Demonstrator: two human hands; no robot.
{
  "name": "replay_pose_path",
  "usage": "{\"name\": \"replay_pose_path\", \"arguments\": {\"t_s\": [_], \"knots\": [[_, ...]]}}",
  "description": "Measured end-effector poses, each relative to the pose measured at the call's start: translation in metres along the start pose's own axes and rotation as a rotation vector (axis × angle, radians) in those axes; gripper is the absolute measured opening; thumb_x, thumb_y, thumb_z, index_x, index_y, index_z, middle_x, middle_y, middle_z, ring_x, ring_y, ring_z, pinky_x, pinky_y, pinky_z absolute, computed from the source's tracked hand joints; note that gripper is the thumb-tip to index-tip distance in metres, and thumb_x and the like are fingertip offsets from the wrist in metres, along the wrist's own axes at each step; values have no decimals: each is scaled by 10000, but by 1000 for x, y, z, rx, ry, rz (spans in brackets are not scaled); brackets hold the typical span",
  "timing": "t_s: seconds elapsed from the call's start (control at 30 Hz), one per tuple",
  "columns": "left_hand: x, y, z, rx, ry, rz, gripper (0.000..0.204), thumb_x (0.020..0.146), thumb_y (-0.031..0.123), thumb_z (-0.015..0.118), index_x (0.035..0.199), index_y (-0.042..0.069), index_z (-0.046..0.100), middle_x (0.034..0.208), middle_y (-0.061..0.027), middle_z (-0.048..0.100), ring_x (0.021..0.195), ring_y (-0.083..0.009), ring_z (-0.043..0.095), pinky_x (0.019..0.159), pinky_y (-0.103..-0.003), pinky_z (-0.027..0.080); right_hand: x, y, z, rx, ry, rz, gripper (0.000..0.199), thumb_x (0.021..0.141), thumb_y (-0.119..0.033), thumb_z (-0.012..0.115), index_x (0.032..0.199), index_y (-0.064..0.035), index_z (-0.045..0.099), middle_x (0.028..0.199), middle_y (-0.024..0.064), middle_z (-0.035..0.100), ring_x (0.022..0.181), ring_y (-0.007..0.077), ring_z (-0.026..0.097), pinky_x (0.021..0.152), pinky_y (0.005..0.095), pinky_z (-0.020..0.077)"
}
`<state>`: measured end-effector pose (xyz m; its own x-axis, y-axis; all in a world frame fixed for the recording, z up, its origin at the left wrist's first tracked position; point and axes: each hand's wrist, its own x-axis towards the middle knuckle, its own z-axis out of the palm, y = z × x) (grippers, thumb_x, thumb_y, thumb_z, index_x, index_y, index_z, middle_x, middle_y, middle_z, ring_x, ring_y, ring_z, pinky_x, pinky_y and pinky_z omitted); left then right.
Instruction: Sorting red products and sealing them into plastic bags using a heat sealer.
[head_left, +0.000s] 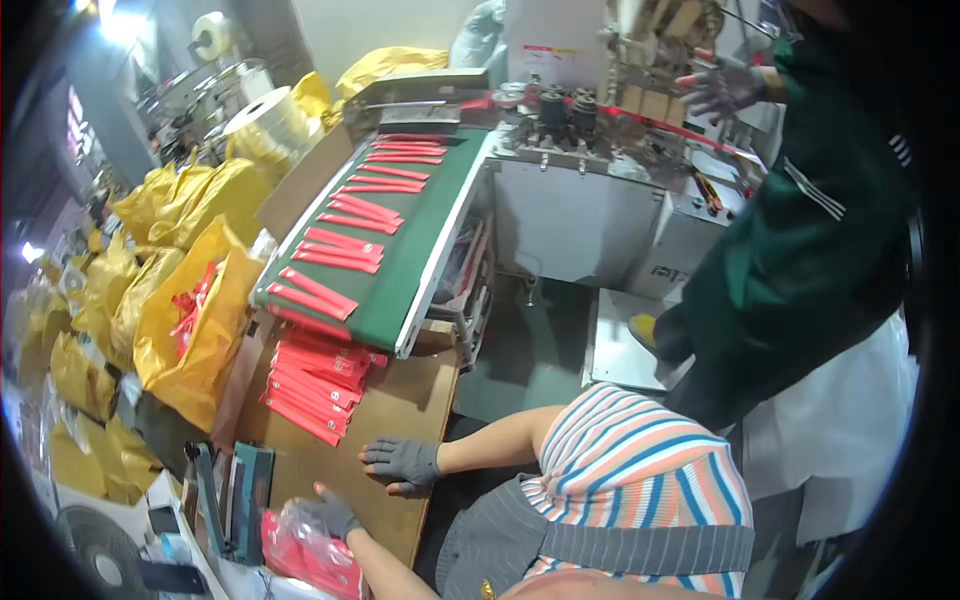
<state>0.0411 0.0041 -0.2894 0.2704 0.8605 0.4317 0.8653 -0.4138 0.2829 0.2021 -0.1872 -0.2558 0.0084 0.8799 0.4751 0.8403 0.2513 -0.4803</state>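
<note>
My left hand (328, 516), in a grey fingerless glove, grips the edge of a clear plastic bag (312, 555) filled with red packets, beside a teal bag sealer (243, 495). Palm down on the brown tabletop (400, 530), my right hand (403, 462) wears a similar glove; its fingers are spread and hold nothing. Ahead of it lies an overlapping pile of slim red stick packets (312, 390), just below the end of a green conveyor belt (400, 250). More red packets (345, 227) rest across the belt in small groups.
A yellow bag (190, 320) with red scraps inside stands left of the belt, among several other yellow bags. A fan (100, 545) is at the lower left. On the right, a person in dark green (800, 250) stands by machinery, one gloved hand (722, 88) raised.
</note>
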Motion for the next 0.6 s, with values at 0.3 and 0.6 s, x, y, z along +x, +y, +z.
{"name": "replay_pose_path", "arguments": {"t_s": [0.3, 0.6], "knots": [[2, -5, -16, 36, -60, -46, 661, 887, 449, 513, 1282, -72, 412, 1337, -263, 406, 1260, -399, 362, 1057, -443, 287, 0, 0, 1, -21, 8, -1, 546, 787, -375, 550, 1186, -9, 480, 1315, 245, 408, 1255, 412, 355, 1043, 513, 265], [4, -6, -12, -94, -90, -78, 652, 883, 438, 522, 1287, -59, 402, 1320, -265, 419, 1241, -395, 381, 1041, -446, 302, 4, -2, -1, -73, -65, 6, 563, 825, -401, 511, 1218, 0, 463, 1342, 237, 393, 1268, 402, 348, 1051, 515, 254]]}}
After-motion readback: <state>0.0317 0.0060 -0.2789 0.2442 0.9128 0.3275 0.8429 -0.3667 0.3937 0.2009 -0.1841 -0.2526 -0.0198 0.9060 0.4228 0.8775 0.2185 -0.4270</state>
